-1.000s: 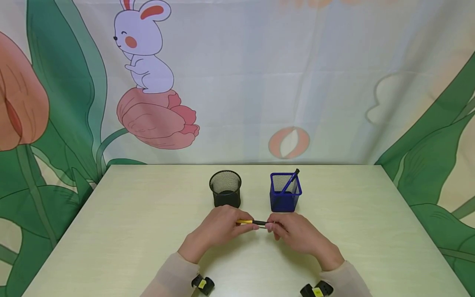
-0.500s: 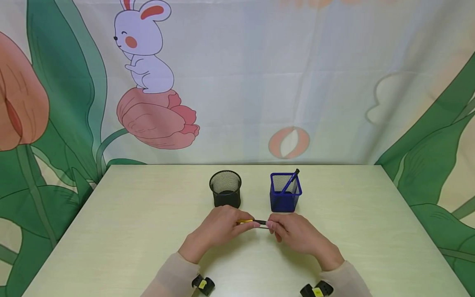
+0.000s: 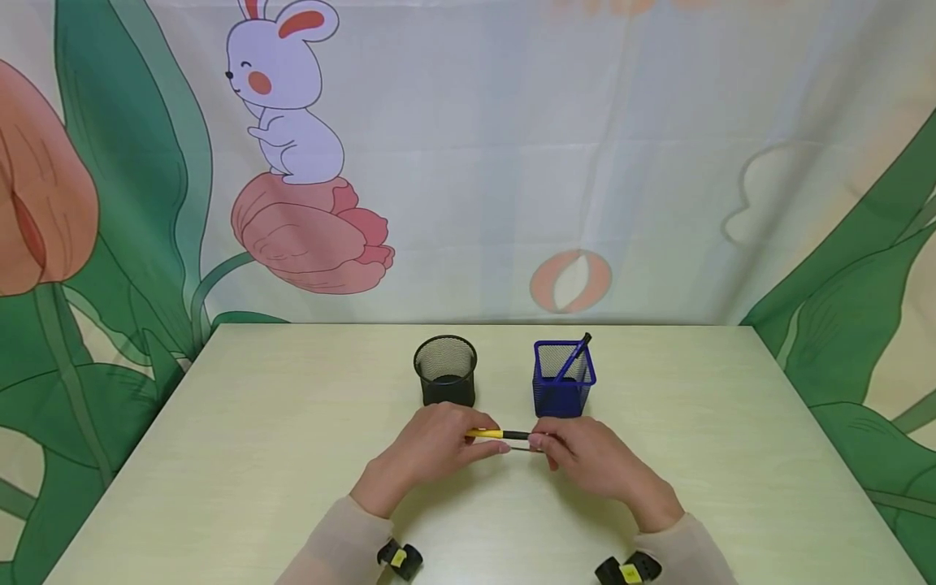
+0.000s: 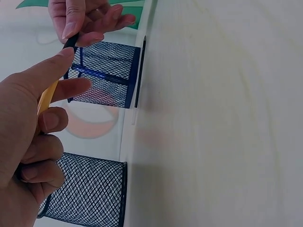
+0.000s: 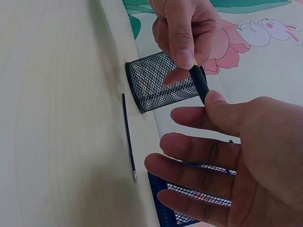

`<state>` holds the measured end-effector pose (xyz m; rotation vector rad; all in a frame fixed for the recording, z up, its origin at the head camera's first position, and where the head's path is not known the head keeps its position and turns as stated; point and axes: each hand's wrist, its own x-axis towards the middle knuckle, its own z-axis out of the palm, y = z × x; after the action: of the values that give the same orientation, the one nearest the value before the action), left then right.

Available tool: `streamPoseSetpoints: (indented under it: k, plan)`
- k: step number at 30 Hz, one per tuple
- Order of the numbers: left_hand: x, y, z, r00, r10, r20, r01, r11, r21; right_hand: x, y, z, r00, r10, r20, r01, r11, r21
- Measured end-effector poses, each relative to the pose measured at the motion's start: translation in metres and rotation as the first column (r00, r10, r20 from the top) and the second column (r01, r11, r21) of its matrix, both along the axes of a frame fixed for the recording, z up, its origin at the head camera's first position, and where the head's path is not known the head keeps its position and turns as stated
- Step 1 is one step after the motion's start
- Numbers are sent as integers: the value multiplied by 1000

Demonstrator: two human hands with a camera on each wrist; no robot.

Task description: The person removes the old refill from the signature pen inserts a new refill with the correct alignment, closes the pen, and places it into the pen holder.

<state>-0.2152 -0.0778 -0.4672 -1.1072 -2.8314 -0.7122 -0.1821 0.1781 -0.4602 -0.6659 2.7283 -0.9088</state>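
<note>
A pen with a yellow barrel and black grip point(image 3: 515, 435) spans the gap between the two hands, above the table. My left hand point(image 3: 442, 439) pinches the yellow part point(image 4: 47, 97) between thumb and index finger, the other fingers curled. At the black end, my right hand point(image 3: 588, 455) pinches with thumb and index finger, while its other fingers point(image 5: 199, 179) spread loosely. Under the hands, a thin dark pen refill point(image 5: 128, 137) with a pale tip lies on the table. The pen's rear end is hidden in the left hand.
A round black mesh pen holder point(image 3: 448, 382) stands behind the left hand. Behind the right hand is a square blue mesh pen holder point(image 3: 563, 390) with a blue pen point(image 3: 574, 357) leaning in it. A printed curtain point(image 3: 468, 162) hangs beyond the table's far edge point(image 3: 329, 325).
My right hand has shifted slightly to the right along the pen's black end, and a little more of the pen shows. My left hand has stayed almost still.
</note>
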Motion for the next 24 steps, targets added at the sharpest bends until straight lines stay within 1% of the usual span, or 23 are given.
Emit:
streamPoseSetpoints:
  k: [5,10,17,21,24]
  plan:
    - [-1,-2,0,1000,11,8,-11,1000,-12,0,2,1,1000,-7,-5,7,1000,1]
    - [-3,-4,0,999,22,39,-21,1000,-9,-1,5,1,1000,-24,-14,24,1000,7]
    - [-4,-6,1,999,27,36,-26,1000,-11,-2,13,3,1000,-17,-26,16,1000,-13]
    - [-5,-7,2,998,39,48,-39,999,-11,-2,18,5,999,-25,-31,25,999,-27]
    - [-5,-9,2,998,46,49,-46,999,-5,-3,22,4,999,-34,-37,33,999,-22]
